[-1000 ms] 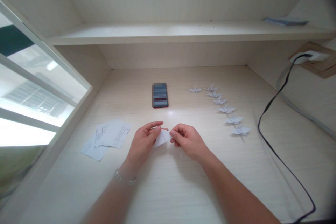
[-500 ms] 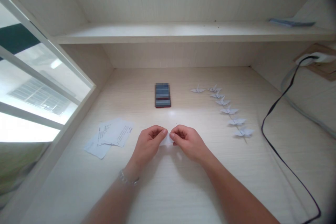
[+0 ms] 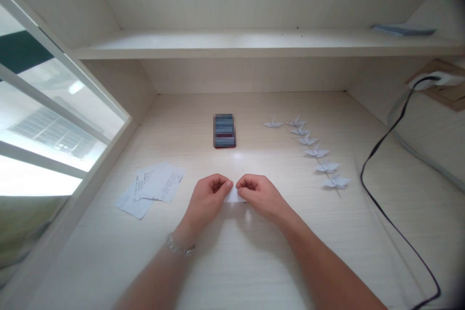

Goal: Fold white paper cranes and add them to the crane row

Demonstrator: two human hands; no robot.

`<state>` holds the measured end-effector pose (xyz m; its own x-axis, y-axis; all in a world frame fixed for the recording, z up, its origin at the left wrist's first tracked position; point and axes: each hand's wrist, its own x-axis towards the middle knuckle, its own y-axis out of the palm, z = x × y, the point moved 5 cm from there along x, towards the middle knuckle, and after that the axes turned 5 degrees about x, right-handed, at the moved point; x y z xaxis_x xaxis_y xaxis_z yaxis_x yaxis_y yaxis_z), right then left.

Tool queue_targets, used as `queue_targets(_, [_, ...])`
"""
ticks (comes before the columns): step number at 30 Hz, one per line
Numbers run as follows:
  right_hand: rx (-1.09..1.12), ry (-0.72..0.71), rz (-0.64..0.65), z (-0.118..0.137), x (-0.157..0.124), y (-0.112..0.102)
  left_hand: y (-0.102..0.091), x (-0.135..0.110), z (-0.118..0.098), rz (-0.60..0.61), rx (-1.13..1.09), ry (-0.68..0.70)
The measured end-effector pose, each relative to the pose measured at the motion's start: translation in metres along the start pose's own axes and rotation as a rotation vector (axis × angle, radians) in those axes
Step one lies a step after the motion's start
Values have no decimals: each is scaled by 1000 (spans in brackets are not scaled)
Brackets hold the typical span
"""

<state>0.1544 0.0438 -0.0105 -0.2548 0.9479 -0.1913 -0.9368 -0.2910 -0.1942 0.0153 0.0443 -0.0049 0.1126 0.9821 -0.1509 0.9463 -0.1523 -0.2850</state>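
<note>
A small piece of white paper (image 3: 235, 196) is pinched between my two hands above the light wooden desk. My left hand (image 3: 209, 196), with a bracelet at its wrist, grips the paper's left side between thumb and curled fingers. On the right side, my right hand (image 3: 260, 195) pinches it the same way, its thumb close to the left thumb. Both hands cover much of the paper, so its folds are hard to make out. Several white paper cranes (image 3: 317, 153) stand in a curved row to the right of my hands.
Printed paper sheets (image 3: 160, 183) lie at the left. A phone-like device (image 3: 224, 131) with a blurred screen lies beyond my hands. A black cable (image 3: 378, 206) runs down the right from a wall socket. Above the desk's back is a shelf (image 3: 218, 41); a window (image 3: 54, 106) borders the left.
Both hands stay close together on the paper, with the fingers shifted slightly. A little more of the paper shows below the right thumb.
</note>
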Motion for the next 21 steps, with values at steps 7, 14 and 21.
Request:
queue_targets(7, [80,85,62,-12,0,-4,-28,8,13,-142,-167,-64])
queue_targets(14, [198,49,0,-4,1,-9,-24,5,7,-102,-102,-28])
queue_targets(21, [-17,-23,-3,5,-2,0,3,-3,-4,15,77,60])
